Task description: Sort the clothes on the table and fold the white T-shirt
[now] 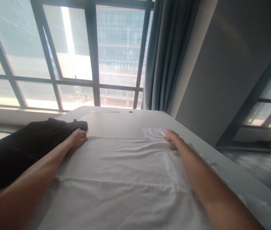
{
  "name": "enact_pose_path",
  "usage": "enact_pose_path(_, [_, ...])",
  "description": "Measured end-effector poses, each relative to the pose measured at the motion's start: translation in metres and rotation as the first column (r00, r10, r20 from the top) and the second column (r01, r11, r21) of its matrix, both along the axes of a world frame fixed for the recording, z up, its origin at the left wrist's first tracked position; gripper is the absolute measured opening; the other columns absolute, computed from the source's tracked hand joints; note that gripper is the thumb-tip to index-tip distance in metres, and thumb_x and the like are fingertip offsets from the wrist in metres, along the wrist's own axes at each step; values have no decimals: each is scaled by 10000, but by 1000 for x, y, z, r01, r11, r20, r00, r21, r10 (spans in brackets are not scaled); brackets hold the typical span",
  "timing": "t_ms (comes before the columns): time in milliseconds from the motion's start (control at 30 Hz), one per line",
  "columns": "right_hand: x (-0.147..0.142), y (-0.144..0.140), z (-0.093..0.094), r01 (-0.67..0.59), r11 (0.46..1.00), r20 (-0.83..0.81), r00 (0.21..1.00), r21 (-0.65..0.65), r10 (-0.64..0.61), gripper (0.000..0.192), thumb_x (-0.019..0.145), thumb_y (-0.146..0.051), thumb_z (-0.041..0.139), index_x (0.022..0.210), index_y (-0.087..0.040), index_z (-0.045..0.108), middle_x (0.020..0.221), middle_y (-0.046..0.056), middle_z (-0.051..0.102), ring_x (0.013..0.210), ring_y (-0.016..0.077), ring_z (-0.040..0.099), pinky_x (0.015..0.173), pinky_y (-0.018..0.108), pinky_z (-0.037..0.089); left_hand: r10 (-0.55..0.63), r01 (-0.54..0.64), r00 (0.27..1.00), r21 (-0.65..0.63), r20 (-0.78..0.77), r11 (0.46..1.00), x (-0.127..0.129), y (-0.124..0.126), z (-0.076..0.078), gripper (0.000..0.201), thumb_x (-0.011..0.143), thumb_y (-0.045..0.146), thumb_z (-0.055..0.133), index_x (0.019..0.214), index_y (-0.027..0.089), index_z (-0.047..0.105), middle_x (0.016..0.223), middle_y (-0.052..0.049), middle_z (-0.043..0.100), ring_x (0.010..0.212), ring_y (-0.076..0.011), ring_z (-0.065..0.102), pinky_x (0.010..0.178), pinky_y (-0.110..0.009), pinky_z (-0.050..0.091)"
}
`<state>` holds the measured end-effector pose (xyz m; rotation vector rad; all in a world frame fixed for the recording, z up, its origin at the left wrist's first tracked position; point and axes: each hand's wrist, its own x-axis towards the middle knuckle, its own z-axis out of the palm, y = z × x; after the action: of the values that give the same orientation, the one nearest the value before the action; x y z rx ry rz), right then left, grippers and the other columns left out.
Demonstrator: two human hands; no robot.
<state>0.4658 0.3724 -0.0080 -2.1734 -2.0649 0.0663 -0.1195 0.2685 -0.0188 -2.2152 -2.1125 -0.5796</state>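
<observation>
White cloth (116,172) spread flat across table (135,119), left hand (78,137) at its far left corner, fingers curled pinching the edge, right hand (171,135) flat on far right corner, fingers together, black garment (25,147) heaped at left, window behind.

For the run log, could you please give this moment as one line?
left hand: closed on white cloth far edge | right hand: flat on far right corner | black garment: left of cloth | table

A shirt (116,179) lies spread on the table (126,123), a dark garment (25,147) left of it, the window (78,54) and curtain (167,54) behind.
</observation>
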Motion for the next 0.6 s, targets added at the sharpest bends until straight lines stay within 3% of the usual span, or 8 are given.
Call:
enact_pose_path(100, [-9, -8, 20, 57, 997, 21, 998, -55, -56, 343, 723, -160, 689, 1058, -187, 762, 1064, 158, 728, 1014, 305, 679, 857, 381, 515, -40, 22, 991, 133, 130, 991, 7, -13, 8, 304, 718, 494, 548, 743, 197, 607, 767, -40, 629, 690, -190, 591, 703, -287, 485])
enact_pose_path(200, [-5, -34, 45, 87, 965, -27, 996, 248, -83, 326, 803, -194, 602, 1099, -172, 738, 1161, 163, 684, 1051, 307, 649, 878, 371, 502, 12, -82, 972, 285, 236, 955, 14, -37, 26, 316, 779, 480, 493, 835, 183, 587, 772, -48, 645, 673, -186, 577, 714, -307, 472])
enact_pose_path(267, [10, -63, 56, 62, 862, -86, 996, 502, -22, 339, 844, -216, 546, 1136, -155, 706, 1189, 162, 661, 1047, 294, 627, 899, 351, 488, -10, -75, 970, 336, 245, 939, 17, -61, 40, 351, 820, 499, 475, 888, 171, 580, 853, -66, 669, 683, -177, 576, 741, -318, 473])
enact_pose_path(333, [34, -98, 59, 5, 795, -111, 991, 607, 78, 318, 847, -238, 545, 1109, -142, 697, 1106, 147, 678, 985, 271, 622, 900, 331, 478, -56, -34, 971, 363, 234, 931, 14, -89, 50, 371, 849, 518, 469, 917, 170, 577, 924, -69, 686, 685, -162, 570, 751, -316, 477])
enact_pose_path(400, [64, -137, 52, -71, 854, -130, 978, 516, 160, 266, 826, -287, 588, 1018, -148, 709, 951, 105, 697, 878, 243, 624, 846, 317, 486, -95, 4, 968, 363, 233, 932, 7, -116, 52, 388, 858, 542, 467, 932, 178, 581, 975, -67, 699, 726, -166, 579, 746, -303, 481])
enact_pose_path(467, [90, -173, 40, -165, 959, -188, 959, 232, 211, 241, 777, -373, 662, 882, -164, 722, 789, 58, 688, 770, 220, 621, 748, 300, 496, -138, 71, 968, 300, 209, 951, -2, -139, 46, 408, 837, 583, 482, 907, 199, 601, 993, -69, 713, 823, -198, 594, 768, -303, 484])
enact_pose_path(533, [106, -202, 29, -232, 972, -238, 947, -45, 216, 307, 716, -464, 728, 806, -170, 729, 730, 48, 688, 737, 220, 632, 699, 294, 501, -170, 143, 976, 186, 139, 972, -9, -154, 33, 410, 772, 619, 537, 816, 222, 629, 1004, -71, 724, 937, -243, 594, 843, -334, 475])
enact_pose_path(600, [108, -221, 22, -222, 971, -230, 953, -94, 195, 418, 678, -511, 764, 905, -160, 749, 861, 85, 727, 823, 245, 661, 748, 307, 516, -154, 146, 985, 104, 74, 984, -10, -164, 18, 380, 703, 610, 597, 710, 233, 639, 1044, -70, 726, 1015, -284, 584, 922, -381, 444])
